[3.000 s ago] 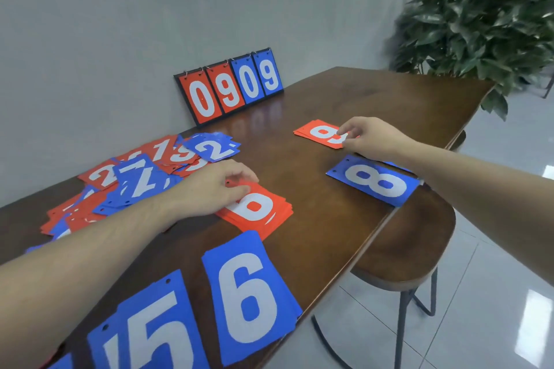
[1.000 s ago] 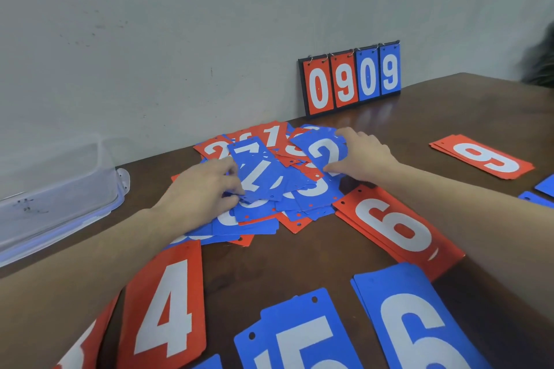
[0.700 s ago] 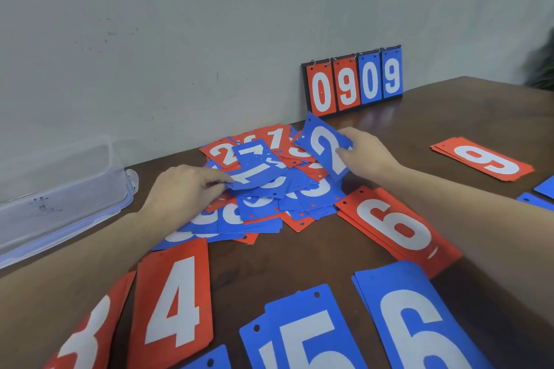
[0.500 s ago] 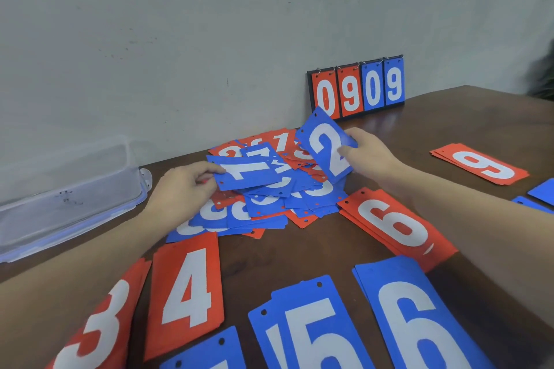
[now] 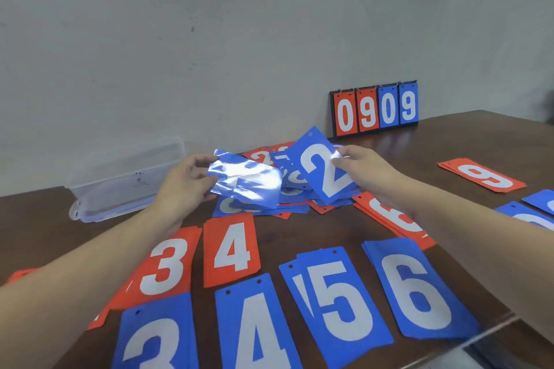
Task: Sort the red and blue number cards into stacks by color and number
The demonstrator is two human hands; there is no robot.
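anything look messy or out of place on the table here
Only the unsorted pile between the hands: red and blue cards lie jumbled and overlapping at odd angles. The blue 5 stack is slightly fanned, a second card peeking out on its left. The other stacks look tidy.

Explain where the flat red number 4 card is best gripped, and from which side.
Take the red number 4 card by its far short edge, reaching from above. It lies flat on the brown wooden table, and bare wood beyond that edge probably lets fingertips lift it. Its near edge meets the blue 4 card.
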